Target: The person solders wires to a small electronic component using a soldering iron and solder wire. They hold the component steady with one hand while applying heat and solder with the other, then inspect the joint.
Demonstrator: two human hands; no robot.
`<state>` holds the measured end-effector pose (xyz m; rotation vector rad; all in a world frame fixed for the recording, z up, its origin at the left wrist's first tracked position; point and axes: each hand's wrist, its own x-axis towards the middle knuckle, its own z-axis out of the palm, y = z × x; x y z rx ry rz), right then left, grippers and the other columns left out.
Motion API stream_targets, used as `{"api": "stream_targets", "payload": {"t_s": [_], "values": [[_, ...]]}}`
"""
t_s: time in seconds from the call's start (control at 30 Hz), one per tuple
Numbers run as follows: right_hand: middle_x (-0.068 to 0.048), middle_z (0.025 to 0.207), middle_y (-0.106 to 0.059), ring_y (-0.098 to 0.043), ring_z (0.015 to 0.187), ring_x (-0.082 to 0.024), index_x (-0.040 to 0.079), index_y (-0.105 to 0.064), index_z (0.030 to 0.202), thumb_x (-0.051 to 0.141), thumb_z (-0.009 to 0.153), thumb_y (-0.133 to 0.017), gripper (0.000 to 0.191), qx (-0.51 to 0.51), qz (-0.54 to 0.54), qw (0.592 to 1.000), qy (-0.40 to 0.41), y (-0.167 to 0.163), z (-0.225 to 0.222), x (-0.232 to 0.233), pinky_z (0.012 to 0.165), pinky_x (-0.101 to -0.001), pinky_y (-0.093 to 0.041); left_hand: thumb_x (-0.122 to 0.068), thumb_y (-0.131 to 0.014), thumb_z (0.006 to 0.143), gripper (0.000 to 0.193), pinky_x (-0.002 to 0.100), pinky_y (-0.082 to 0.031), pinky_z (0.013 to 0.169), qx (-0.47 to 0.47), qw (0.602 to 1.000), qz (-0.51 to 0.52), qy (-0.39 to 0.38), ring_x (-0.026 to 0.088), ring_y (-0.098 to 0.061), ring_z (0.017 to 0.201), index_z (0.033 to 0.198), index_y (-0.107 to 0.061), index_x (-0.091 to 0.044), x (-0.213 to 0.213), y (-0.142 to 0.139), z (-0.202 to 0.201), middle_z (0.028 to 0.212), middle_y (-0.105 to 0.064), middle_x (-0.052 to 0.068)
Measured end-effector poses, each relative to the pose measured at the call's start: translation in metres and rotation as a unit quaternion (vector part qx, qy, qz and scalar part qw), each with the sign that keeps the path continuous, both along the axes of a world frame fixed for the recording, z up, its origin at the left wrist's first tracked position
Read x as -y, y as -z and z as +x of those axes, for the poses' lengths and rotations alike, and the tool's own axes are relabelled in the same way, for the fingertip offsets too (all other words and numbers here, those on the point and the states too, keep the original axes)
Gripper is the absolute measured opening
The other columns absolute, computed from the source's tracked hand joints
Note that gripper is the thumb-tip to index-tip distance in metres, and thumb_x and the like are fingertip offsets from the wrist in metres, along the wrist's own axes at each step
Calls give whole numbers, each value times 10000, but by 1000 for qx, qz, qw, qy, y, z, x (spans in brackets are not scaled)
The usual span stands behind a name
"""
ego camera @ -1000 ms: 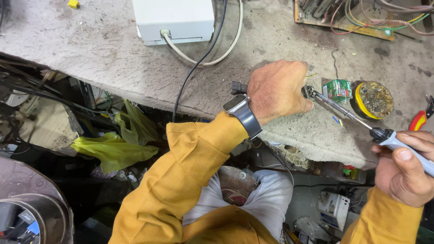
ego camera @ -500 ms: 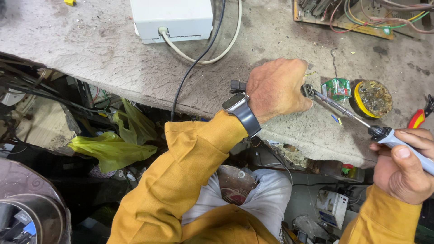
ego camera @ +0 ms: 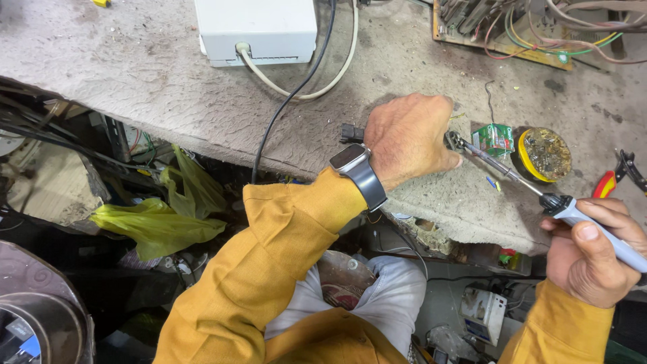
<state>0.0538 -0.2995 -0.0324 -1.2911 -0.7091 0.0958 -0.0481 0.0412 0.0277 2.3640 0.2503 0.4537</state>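
Note:
My left hand (ego camera: 411,138) rests knuckles-up on the grey workbench (ego camera: 135,87), closed over a small part that it hides; a black connector (ego camera: 350,133) pokes out behind it. A watch (ego camera: 354,165) sits on that wrist. My right hand (ego camera: 593,253) grips the grey handle of a soldering iron (ego camera: 532,192), whose metal tip reaches up-left to the left hand's fingertips. Close beside the tip stand a small green spool (ego camera: 494,139) and a round yellow tin (ego camera: 544,155) of dark flux.
A white box (ego camera: 256,27) with a cream cable and a black cable stands at the back. A circuit board (ego camera: 512,27) with coloured wires lies at back right. Red-handled pliers (ego camera: 617,178) lie at the right edge. A yellow-green bag (ego camera: 158,226) lies below the bench.

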Motion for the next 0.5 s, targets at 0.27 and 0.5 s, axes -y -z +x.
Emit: {"api": "stream_targets", "payload": {"t_s": [0.27,0.5], "values": [[-152,1016,-606,-665,910,-299,-114,-653,1098,14,1047,-701,146,8,1,1000,-13,-6,7,-1,803,-439,-623,-471,-902,620,511,481,-561,693,-10,1000,23,11,363,-724,816,848,-706,-58,0,1,2,822,-732,155],[-162,1011,-612,-661,887,-294,-130,-659,1115,16,1024,-711,179,6,19,1000,-21,-9,6,-5,791,-421,-619,-478,-908,609,540,488,-551,707,9,1000,20,4,370,-714,837,860,-688,-54,1,6,1,834,-724,157]]}}
